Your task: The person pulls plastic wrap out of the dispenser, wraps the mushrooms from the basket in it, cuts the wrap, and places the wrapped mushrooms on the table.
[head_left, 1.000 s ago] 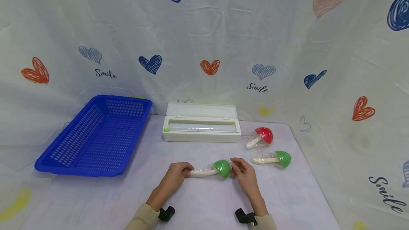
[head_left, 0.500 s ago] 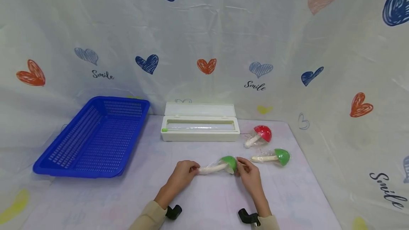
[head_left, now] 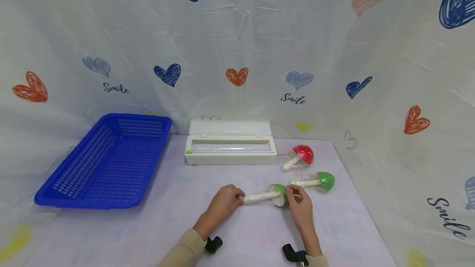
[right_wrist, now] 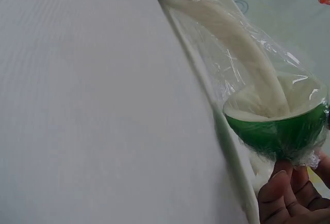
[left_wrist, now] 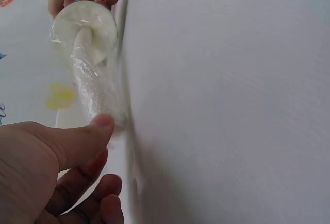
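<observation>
A green-capped toy mushroom (head_left: 260,196) wrapped in clear film lies sideways between my two hands, low over the table. My left hand (head_left: 224,200) pinches the wrapped end of its white stem between thumb and fingers. At the other end, my right hand (head_left: 301,207) holds the green cap (right_wrist: 278,135) and the bunched film behind it with its fingertips. The film is wrinkled along the stem in the left wrist view. To the right lie a second green mushroom (head_left: 326,181) and a red one (head_left: 304,154), both in film.
A white cling film dispenser (head_left: 230,159) with its lid up and a roll inside stands at the back of the table. A blue plastic basket (head_left: 89,205) is at the left. A curtain (head_left: 259,40) printed with hearts hangs behind.
Both hands have moved right with the green mushroom. Its cap has turned so that the pale underside faces more toward the camera. The other mushrooms have stayed put.
</observation>
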The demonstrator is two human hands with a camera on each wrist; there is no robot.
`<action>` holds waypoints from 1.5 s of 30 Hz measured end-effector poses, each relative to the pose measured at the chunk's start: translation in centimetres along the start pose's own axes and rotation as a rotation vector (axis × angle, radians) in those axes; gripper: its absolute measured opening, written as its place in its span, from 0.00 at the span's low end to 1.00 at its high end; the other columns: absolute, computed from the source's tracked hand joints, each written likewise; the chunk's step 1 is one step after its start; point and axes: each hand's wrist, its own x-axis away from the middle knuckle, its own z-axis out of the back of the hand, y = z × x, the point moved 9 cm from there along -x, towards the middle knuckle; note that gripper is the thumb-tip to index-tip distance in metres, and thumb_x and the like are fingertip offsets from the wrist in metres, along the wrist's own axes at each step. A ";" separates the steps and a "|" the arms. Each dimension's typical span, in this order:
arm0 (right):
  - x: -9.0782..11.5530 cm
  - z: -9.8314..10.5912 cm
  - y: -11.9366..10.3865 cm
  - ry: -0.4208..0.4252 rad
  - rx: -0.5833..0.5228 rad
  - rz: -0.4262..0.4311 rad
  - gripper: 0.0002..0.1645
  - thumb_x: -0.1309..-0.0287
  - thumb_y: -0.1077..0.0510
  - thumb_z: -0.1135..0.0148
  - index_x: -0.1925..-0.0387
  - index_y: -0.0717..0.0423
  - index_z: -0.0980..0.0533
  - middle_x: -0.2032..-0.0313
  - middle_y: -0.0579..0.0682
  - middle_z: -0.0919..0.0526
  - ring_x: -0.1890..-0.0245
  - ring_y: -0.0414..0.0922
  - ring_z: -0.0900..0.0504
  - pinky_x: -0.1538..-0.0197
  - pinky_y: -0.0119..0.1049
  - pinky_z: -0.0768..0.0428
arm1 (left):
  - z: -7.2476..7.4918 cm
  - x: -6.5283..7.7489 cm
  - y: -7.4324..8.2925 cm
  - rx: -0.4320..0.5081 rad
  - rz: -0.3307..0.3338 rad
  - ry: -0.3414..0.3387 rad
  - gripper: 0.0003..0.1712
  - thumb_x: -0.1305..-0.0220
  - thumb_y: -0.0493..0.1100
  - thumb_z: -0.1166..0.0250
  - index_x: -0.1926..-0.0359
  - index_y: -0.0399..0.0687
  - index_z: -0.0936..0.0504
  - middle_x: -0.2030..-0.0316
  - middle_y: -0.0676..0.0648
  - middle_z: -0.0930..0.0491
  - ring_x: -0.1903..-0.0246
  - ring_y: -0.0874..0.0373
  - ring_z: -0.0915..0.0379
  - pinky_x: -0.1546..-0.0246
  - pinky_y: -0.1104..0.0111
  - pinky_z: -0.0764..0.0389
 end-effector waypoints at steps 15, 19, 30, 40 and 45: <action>1.5 9.4 2.9 0.342 0.160 -0.117 0.25 0.26 0.44 0.46 0.48 0.62 0.20 0.55 0.55 0.20 0.69 0.26 0.27 0.70 0.22 0.27 | -6.4 -1.9 7.6 -0.069 -0.243 -0.176 0.15 0.33 0.38 0.30 0.47 0.41 0.13 0.51 0.47 0.12 0.48 0.60 0.17 0.48 0.72 0.18; 1.5 10.7 2.8 0.406 0.153 -0.105 0.27 0.27 0.43 0.45 0.46 0.61 0.20 0.55 0.53 0.19 0.68 0.22 0.30 0.66 0.17 0.31 | -7.3 -2.3 8.6 -0.100 -0.282 -0.212 0.17 0.31 0.39 0.32 0.43 0.41 0.15 0.45 0.47 0.14 0.40 0.57 0.20 0.40 0.68 0.21; 1.1 12.5 1.6 0.572 0.124 0.006 0.22 0.35 0.55 0.38 0.50 0.71 0.20 0.49 0.69 0.23 0.48 0.59 0.28 0.45 0.48 0.35 | -7.9 -3.5 10.2 -0.162 -0.304 -0.239 0.24 0.30 0.46 0.32 0.36 0.50 0.20 0.38 0.56 0.19 0.45 0.57 0.23 0.45 0.71 0.22; 2.6 8.1 -6.2 0.453 0.262 0.569 0.15 0.43 0.71 0.35 0.53 0.70 0.20 0.57 0.65 0.15 0.51 0.59 0.20 0.42 0.25 0.32 | -4.2 -1.8 7.6 -0.189 -0.183 -0.164 0.32 0.33 0.55 0.30 0.31 0.54 0.24 0.34 0.50 0.23 0.39 0.50 0.27 0.42 0.58 0.24; 2.6 2.9 -7.9 0.204 0.325 0.616 0.21 0.44 0.67 0.29 0.47 0.64 0.20 0.57 0.56 0.12 0.55 0.50 0.16 0.56 0.30 0.19 | -0.8 -1.0 5.7 -0.196 -0.151 -0.071 0.36 0.37 0.57 0.28 0.31 0.54 0.25 0.35 0.48 0.23 0.35 0.47 0.29 0.40 0.48 0.26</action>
